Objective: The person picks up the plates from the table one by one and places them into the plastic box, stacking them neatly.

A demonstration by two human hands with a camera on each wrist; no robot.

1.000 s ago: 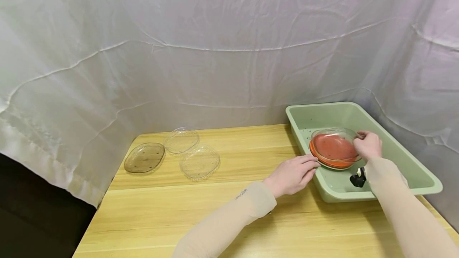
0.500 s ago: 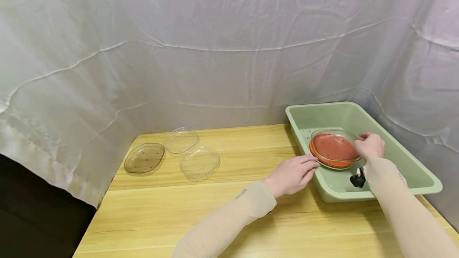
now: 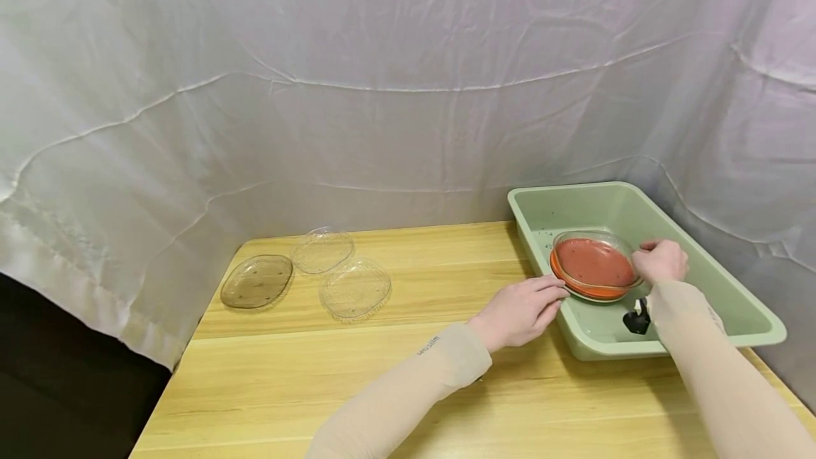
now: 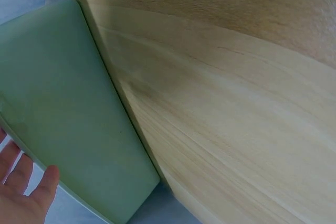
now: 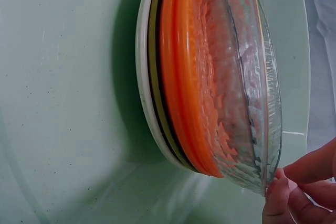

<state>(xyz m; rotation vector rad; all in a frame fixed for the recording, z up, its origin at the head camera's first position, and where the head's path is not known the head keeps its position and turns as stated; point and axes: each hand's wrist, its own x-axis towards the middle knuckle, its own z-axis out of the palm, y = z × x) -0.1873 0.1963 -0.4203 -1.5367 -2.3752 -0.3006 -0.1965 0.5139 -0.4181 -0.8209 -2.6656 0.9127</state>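
A stack of plates stands in the green basin (image 3: 574, 324), with orange plates (image 5: 178, 77) over an olive one (image 5: 154, 72) and a white one (image 5: 142, 72). Clear textured glass (image 5: 247, 77) tops the stack. My right hand (image 3: 661, 261) pinches the right rim of the glass plate (image 3: 627, 241) between thumb and fingers. At the basin's left rim, my left hand (image 3: 518, 310) rests with its fingers extended, the fingertips close to the stack. In the left wrist view that hand's fingers (image 4: 46, 184) lie along the basin's rim.
On the left of the wooden table (image 3: 293, 388) lie a brown-tinted glass plate (image 3: 258, 280) and two clear ones, the rear (image 3: 322, 250) and the front (image 3: 355, 289). A grey curtain (image 3: 408, 126) hangs behind. A black object (image 3: 636, 321) sits near my right wrist.
My right hand has shifted slightly to the right. The glass plate on top has settled a little lower on the stack. My left hand has stayed at the basin's rim.
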